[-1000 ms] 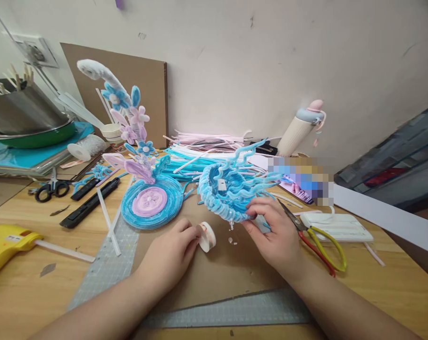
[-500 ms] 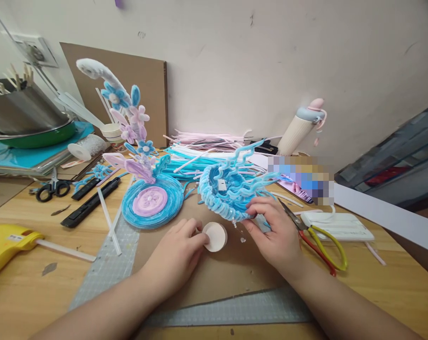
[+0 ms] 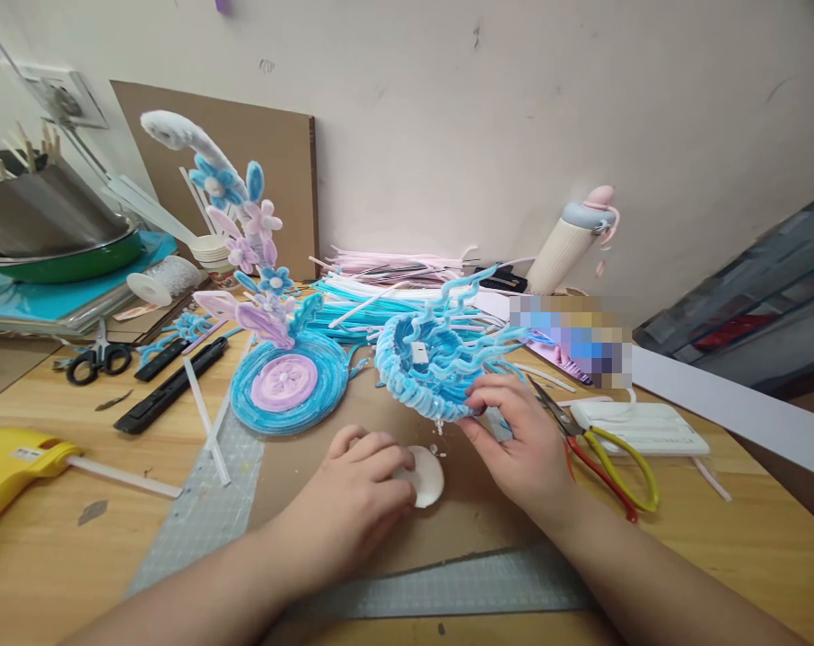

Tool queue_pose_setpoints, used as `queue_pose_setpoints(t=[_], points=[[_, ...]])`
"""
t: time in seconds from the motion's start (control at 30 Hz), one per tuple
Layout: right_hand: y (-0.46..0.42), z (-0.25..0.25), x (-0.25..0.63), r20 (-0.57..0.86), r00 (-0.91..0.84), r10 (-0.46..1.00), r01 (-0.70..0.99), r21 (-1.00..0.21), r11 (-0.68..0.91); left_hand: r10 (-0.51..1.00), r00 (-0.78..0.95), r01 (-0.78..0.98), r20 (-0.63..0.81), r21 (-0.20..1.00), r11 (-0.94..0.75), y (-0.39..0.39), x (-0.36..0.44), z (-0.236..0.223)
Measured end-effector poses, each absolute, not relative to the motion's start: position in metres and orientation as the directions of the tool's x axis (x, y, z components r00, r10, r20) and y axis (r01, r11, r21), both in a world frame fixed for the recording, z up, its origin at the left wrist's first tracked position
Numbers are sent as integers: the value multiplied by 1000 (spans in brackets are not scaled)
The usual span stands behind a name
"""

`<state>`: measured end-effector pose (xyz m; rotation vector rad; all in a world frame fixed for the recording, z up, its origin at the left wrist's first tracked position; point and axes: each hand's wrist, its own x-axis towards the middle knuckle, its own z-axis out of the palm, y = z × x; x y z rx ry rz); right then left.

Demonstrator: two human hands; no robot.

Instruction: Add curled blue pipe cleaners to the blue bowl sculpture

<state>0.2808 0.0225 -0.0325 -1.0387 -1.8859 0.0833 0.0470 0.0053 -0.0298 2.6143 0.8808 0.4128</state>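
Moved since the earlier frame: one white disc (image 3: 429,477), shifted nearer the person together with the left hand (image 3: 370,480). Left hand: fingers bent over the disc's left side; whether they pinched it could not be told. Right hand (image 3: 518,435): thumb and fingers pinched the rim of one blue fuzzy cup (image 3: 413,381), wavy strands attached, above brown cardboard (image 3: 460,529). To its left: one blue coiled base (image 3: 245,395), lilac centre, flowered stem (image 3: 249,215). On the bench (image 3: 736,529), right: red-and-yellow-handled scissors (image 3: 599,449).

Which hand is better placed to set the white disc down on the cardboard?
Probably the left: it has the white disc low over the cardboard, while the right holds the blue piece.
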Motion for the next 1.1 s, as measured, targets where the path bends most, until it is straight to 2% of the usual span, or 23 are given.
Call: queue_pose_setpoints(t=[0.37, 0.6, 0.93, 1.1], points=[[18, -34, 277, 674, -212, 707, 599, -482, 640, 840, 495, 755, 224, 368, -543, 14, 39, -38], [11, -37, 271, 633, -277, 722, 553, -510, 659, 910, 351, 785, 219, 462, -414, 16, 32, -41], [6, -40, 263, 596, -366, 715, 532, -496, 686, 923, 356, 698, 146, 616, -366, 18, 40, -43], [9, -39, 268, 588, -384, 712, 540, -482, 690, 969, 236, 718, 77, 658, -227, 16, 34, -41]])
